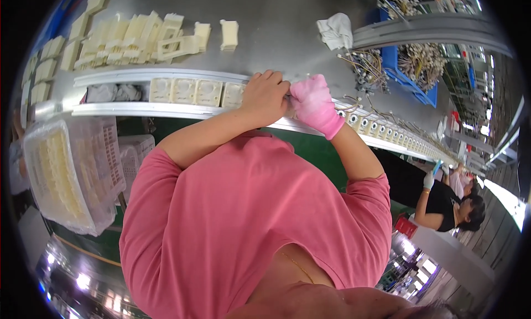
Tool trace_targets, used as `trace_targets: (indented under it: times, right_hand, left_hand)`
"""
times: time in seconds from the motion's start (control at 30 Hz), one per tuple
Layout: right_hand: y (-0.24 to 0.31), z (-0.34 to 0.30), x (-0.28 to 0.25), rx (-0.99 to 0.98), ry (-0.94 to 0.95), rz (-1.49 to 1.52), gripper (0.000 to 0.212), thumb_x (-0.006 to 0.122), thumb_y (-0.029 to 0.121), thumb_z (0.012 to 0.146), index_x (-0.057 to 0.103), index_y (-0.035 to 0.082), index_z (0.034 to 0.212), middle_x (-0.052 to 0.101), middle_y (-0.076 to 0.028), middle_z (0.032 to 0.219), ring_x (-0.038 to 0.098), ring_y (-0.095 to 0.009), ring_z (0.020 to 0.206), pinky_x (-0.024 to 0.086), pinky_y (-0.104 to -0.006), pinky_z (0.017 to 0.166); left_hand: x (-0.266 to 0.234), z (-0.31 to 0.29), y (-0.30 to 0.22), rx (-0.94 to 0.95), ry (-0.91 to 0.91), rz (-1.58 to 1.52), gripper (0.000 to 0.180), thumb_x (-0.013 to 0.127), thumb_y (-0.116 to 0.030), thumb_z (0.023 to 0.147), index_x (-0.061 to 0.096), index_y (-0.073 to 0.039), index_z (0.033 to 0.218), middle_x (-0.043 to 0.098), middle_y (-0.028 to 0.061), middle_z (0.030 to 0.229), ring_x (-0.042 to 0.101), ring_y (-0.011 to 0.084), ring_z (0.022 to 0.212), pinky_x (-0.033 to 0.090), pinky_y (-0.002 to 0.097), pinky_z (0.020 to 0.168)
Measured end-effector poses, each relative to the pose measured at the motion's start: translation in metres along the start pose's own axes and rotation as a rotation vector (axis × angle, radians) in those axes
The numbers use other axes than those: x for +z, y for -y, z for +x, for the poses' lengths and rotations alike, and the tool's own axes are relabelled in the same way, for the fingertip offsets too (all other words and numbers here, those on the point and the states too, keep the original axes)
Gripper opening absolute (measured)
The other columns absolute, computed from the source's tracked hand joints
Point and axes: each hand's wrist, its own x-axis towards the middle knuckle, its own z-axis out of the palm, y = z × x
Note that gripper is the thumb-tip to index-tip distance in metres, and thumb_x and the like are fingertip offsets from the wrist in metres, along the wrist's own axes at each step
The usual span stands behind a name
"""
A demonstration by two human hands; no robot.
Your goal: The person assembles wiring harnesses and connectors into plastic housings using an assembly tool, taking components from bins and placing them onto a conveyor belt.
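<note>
Crumpled white cloth [335, 31] on grey table [276, 26]; red box [405, 226] near black-clad co-worker [449, 213]

Open grey tabletop [276, 34] beyond silver rail [188, 73], cream parts [130, 39] blocking left, white cloth [335, 31], blue bin [390, 59] right

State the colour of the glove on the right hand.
The glove on the right hand is pink; the head view shows it best.

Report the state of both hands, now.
Left hand: bare, over the metal track; open or closed, cannot be told.
Right hand: pink-gloved, closed; anything inside it cannot be made out.
</note>
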Motion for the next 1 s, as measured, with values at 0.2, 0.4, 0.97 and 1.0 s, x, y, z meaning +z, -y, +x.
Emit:
trace_targets:
  times: [0.2, 0.4, 0.97, 1.0]
  right_hand:
    - [-0.070, 0.004, -0.002, 0.219, -0.021, 0.710, 0.035, 0.060, 0.021, 0.078, 0.063, 0.006, 0.110, 0.066, -0.014, 0.095, 0.062, -0.027, 0.090, 0.048, -0.0389, 0.083]
    - [-0.235, -0.016, 0.054, 0.749, 0.486, -0.165, 0.033, 0.051, 0.027, 0.077, 0.068, 0.011, 0.099, 0.066, -0.011, 0.100, 0.062, -0.030, 0.097, 0.048, -0.0398, 0.084]
    - [-0.248, -0.077, -0.018, 0.595, -1.168, 1.527, 0.022, 0.046, -0.005, 0.074, 0.061, -0.007, 0.091, 0.063, -0.013, 0.093, 0.051, -0.011, 0.062, 0.041, -0.0183, 0.056]
    - [-0.215, -0.065, -0.031, 0.545, -1.086, 1.551, 0.019, 0.045, -0.005, 0.077, 0.058, -0.009, 0.090, 0.061, -0.014, 0.099, 0.052, -0.012, 0.066, 0.044, -0.0189, 0.058]
  left_hand:
    - [0.002, -0.002, 0.006, 0.022, -0.089, 0.018, 0.014, 0.057, -0.012, 0.068, 0.055, -0.005, 0.080, 0.052, 0.0101, 0.084, 0.050, 0.0275, 0.086, 0.039, 0.0395, 0.073]
    - [0.003, 0.000, 0.003, 0.059, -0.116, 0.016, 0.009, 0.056, -0.010, 0.068, 0.052, -0.005, 0.076, 0.050, 0.0102, 0.080, 0.049, 0.0288, 0.081, 0.038, 0.0404, 0.070]
    - [-0.017, 0.020, 0.007, -0.227, 0.076, -0.402, 0.027, 0.059, -0.009, 0.074, 0.057, -0.005, 0.100, 0.055, 0.0137, 0.101, 0.051, 0.0322, 0.097, 0.039, 0.0406, 0.088]
    - [-0.018, 0.026, 0.005, -0.149, 0.001, -0.337, 0.035, 0.059, -0.010, 0.075, 0.055, -0.005, 0.109, 0.054, 0.0155, 0.108, 0.050, 0.0333, 0.103, 0.039, 0.0406, 0.092]
